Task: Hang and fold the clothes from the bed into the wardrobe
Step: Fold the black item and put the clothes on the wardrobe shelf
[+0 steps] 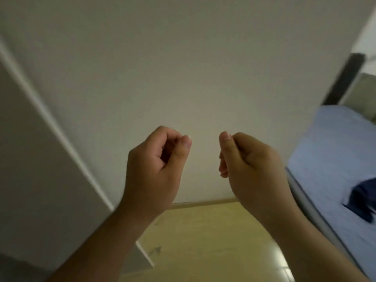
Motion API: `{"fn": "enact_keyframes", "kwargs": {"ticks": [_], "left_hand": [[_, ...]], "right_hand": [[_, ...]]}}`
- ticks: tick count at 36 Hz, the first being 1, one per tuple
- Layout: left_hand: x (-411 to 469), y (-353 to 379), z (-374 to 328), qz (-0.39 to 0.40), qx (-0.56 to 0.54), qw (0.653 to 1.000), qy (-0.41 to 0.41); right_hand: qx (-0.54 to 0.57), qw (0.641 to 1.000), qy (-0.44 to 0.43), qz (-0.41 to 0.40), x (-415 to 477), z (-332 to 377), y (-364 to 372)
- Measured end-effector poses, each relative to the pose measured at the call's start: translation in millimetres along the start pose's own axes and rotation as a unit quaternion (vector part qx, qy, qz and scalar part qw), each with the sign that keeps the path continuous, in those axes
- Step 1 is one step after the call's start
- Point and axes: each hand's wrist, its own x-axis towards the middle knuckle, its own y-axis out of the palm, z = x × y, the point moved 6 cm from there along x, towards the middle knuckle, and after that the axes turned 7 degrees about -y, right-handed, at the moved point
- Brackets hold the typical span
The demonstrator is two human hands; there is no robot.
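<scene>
I see left hand (154, 165), right hand (251, 165) beside bed (325, 143), fingers (168, 135) curled, empty; navy garment (364, 198) on bed, unhung.

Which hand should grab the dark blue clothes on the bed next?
Probably the right hand: the dark clothes lie on the bed at its side; the left hand is farther. Both hold nothing.

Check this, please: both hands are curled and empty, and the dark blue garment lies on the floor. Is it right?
Not quite. In the head view the dark blue garment lies on the bed, not on the floor. The rest holds: the left hand and the right hand are curled and empty.
</scene>
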Motion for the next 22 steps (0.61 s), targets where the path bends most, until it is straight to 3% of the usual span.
{"fn": "enact_keyframes", "kwargs": {"ticks": [9,22], "left_hand": [[-41,262,-101,0.21,-0.092,0.973,-0.012],[-90,590,-173,0.422,-0.098,0.901,0.008]], "right_hand": [[-0.109,0.981,0.132,-0.089,-52,-161,-217],[-0.207,0.931,0.265,-0.138,-72,-379,-422]]}}
